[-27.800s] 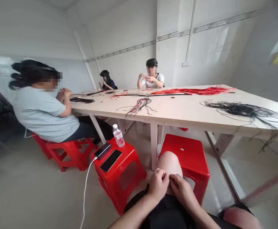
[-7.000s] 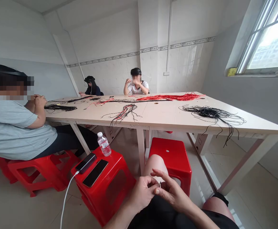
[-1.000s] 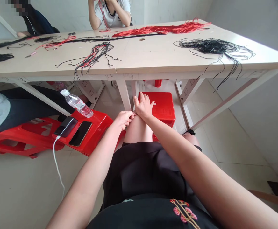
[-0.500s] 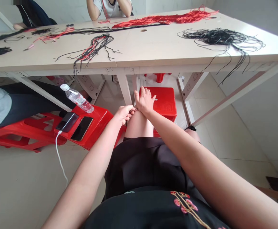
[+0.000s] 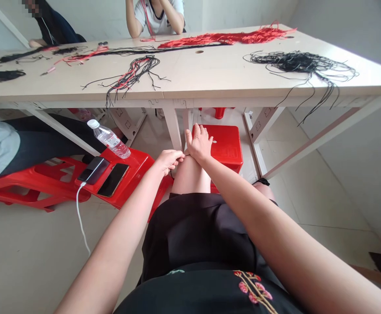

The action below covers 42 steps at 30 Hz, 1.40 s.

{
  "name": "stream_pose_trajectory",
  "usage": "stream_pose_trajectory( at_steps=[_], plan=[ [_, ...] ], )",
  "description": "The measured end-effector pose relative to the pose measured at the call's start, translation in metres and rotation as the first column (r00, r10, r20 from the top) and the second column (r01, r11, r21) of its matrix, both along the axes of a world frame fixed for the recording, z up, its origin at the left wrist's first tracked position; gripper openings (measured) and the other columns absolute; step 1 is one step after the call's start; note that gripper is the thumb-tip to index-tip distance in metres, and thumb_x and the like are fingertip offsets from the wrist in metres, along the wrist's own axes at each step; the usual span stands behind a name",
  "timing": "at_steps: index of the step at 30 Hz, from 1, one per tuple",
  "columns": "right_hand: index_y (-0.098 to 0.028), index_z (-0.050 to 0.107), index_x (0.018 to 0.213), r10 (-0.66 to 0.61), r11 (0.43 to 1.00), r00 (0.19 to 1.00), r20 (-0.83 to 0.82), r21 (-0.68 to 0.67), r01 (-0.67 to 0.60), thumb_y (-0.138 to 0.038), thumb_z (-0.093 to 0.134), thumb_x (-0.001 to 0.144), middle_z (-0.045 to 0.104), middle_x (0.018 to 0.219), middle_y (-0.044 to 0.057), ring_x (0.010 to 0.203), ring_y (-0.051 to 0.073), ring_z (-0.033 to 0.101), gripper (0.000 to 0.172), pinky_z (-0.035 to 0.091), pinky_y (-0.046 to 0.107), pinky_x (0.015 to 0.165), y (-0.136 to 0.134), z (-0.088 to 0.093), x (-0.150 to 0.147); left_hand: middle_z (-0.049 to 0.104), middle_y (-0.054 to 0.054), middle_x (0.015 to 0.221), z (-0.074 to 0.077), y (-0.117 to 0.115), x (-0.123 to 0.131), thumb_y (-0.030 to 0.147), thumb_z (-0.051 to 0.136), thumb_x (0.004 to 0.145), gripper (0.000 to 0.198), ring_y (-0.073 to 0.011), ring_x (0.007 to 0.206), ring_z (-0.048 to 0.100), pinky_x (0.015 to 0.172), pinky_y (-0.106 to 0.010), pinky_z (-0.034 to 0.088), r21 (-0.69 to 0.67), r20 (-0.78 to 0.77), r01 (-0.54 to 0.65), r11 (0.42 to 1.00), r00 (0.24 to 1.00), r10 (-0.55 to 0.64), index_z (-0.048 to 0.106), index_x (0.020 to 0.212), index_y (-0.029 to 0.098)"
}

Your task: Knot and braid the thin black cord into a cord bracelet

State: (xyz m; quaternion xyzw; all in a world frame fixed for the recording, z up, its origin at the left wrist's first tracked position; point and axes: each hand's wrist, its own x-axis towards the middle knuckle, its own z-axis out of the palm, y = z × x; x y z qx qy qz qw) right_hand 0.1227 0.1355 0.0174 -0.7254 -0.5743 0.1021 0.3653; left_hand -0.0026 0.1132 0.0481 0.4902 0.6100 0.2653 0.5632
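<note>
Our left hand is narrowed at the fingertips, thumb and fingers pinching a thin dark cord. The cord is fine and partly hidden, but it lies roughly level, running sideways from those fingertips to our right hand, so the left hand holds one part and the right sits just beside the other. A short dark strand hangs below the left fingers. The right fingers are spread wide and point away from us, with the hand resting on our bare knee; we cannot tell whether its thumb touches the cord. Just beyond the right fingers stands a red stool. Left of our fingers, a water bottle and two phones lie on another red stool. Farther beyond, the table carries a tangle of black and red cords and a heap of black cords.
</note>
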Motion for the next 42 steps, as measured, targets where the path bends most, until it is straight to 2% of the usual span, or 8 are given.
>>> stream_pose_trajectory(
  at_steps=[4,8,14,21,26,31,36,42],
  plan=[
    [-0.018,0.033,0.134,-0.013,0.999,1.000,-0.003,0.032,0.013,-0.056,0.018,0.088,0.035,0.139,0.013,0.129,0.029,0.025,0.061,0.021,0.057,0.100,-0.001,-0.001,0.000,0.050,0.003,0.055,0.001,-0.004,-0.006,0.014,0.066,0.056,0.015,-0.0033,0.043,0.037,0.037,-0.016,0.021,0.160,-0.069,0.063,0.985,0.996,-0.052,0.060,0.070,0.014],
    [-0.019,0.035,0.132,-0.014,0.998,1.000,-0.019,0.067,0.016,-0.056,0.020,0.088,0.037,0.138,0.014,0.128,0.031,0.027,0.060,0.022,0.059,0.098,0.002,-0.006,0.000,0.055,0.002,0.061,0.001,-0.005,-0.011,0.019,0.066,0.061,0.020,-0.0070,0.054,0.050,0.043,-0.017,0.031,0.222,-0.101,0.112,0.969,0.991,-0.092,0.060,0.080,0.016],
    [-0.018,0.037,0.130,-0.019,0.998,1.000,-0.020,0.065,0.021,-0.055,0.022,0.088,0.039,0.136,0.015,0.126,0.032,0.030,0.058,0.026,0.057,0.097,0.003,-0.005,0.000,0.061,0.000,0.065,-0.002,-0.001,-0.011,0.018,0.062,0.070,0.020,-0.0071,0.055,0.052,0.050,-0.019,0.038,0.179,-0.048,0.154,0.972,0.988,-0.148,0.056,0.089,0.017],
    [-0.017,0.037,0.131,-0.006,0.997,0.999,-0.034,0.072,0.009,-0.054,0.022,0.089,0.039,0.135,0.015,0.124,0.032,0.033,0.058,0.032,0.053,0.094,0.001,-0.004,0.002,0.063,-0.004,0.069,0.005,-0.009,-0.025,0.031,0.063,0.072,0.018,-0.0064,0.053,0.050,0.045,-0.019,0.032,0.045,-0.030,0.204,0.978,0.979,-0.203,0.061,0.076,0.013],
    [-0.017,0.037,0.130,-0.004,0.998,0.999,-0.053,0.070,0.007,-0.053,0.024,0.088,0.039,0.134,0.015,0.124,0.032,0.033,0.057,0.036,0.050,0.092,0.000,-0.004,0.002,0.060,-0.001,0.064,0.010,-0.015,-0.041,0.022,0.072,0.061,0.023,-0.0061,0.052,0.049,0.050,-0.020,0.037,0.103,-0.041,0.212,0.972,0.977,-0.209,0.063,0.081,0.013],
    [-0.017,0.037,0.130,0.001,0.998,0.999,-0.046,0.062,0.001,-0.052,0.026,0.089,0.039,0.135,0.014,0.123,0.031,0.033,0.056,0.038,0.048,0.092,0.000,-0.005,0.002,0.060,-0.001,0.062,0.012,-0.015,-0.038,0.021,0.067,0.067,0.019,-0.0059,0.050,0.049,0.048,-0.019,0.036,0.049,0.015,0.129,0.990,0.991,-0.130,0.059,0.083,0.014],
    [-0.017,0.039,0.129,0.009,0.998,0.999,-0.053,0.063,-0.006,-0.054,0.023,0.088,0.040,0.133,0.015,0.122,0.031,0.034,0.057,0.038,0.049,0.091,0.000,-0.006,0.004,0.063,-0.004,0.068,0.017,-0.019,-0.039,0.025,0.064,0.071,0.014,-0.0049,0.050,0.048,0.043,-0.018,0.029,-0.012,0.039,0.140,0.990,0.990,-0.139,0.060,0.078,0.013],
    [-0.018,0.040,0.128,0.009,0.998,0.998,-0.067,0.063,-0.005,-0.054,0.022,0.088,0.040,0.133,0.014,0.122,0.031,0.034,0.057,0.038,0.050,0.090,0.000,-0.007,0.005,0.060,0.000,0.063,0.022,-0.027,-0.050,0.015,0.070,0.063,0.021,-0.0067,0.053,0.051,0.055,-0.022,0.041,0.080,-0.043,0.194,0.978,0.981,-0.191,0.062,0.082,0.013]
  ],
)
